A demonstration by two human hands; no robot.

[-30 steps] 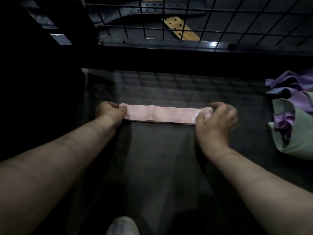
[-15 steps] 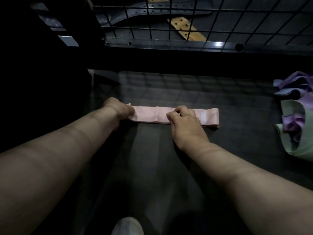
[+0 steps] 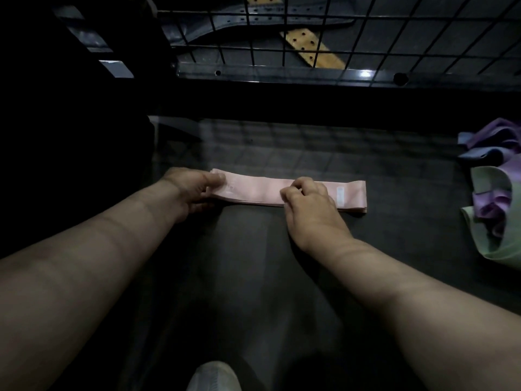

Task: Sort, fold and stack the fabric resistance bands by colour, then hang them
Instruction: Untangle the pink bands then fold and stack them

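Pink bands (image 3: 253,190) are lying under both of my hands as one flat, layered strip running left to right across the dark bench (image 3: 282,148). My left hand (image 3: 191,190) is holding the strip's left end, the thumb lying on top and the other fingers tucking below, so that I am pinching the layers together. My right hand (image 3: 310,210) is sitting over the middle of the strip, knuckles up; its fingers (image 3: 298,186) are curling down close together onto the fabric while the thumb is meeting the near edge, pinching it there. The right end of the pink bands is sticking out past that hand, squared off, its stacked edges showing at the near side.

A small white label (image 3: 340,196) is showing on that free end, standing across the strip; its writing is too small to read.

The fabric is looking smooth and matte, and the bench surface is giving back a faint sheen. Well apart at the right edge, a loose heap of bands (image 3: 490,198) is lying crumpled: purple, blue and mint-green loops tangling together. Beyond the bench a black wire grid (image 3: 338,32) is standing above a metal rail (image 3: 282,76), with a tan perforated strip (image 3: 310,49) lying behind it. A pale shoe toe (image 3: 214,376) is showing at the bottom.
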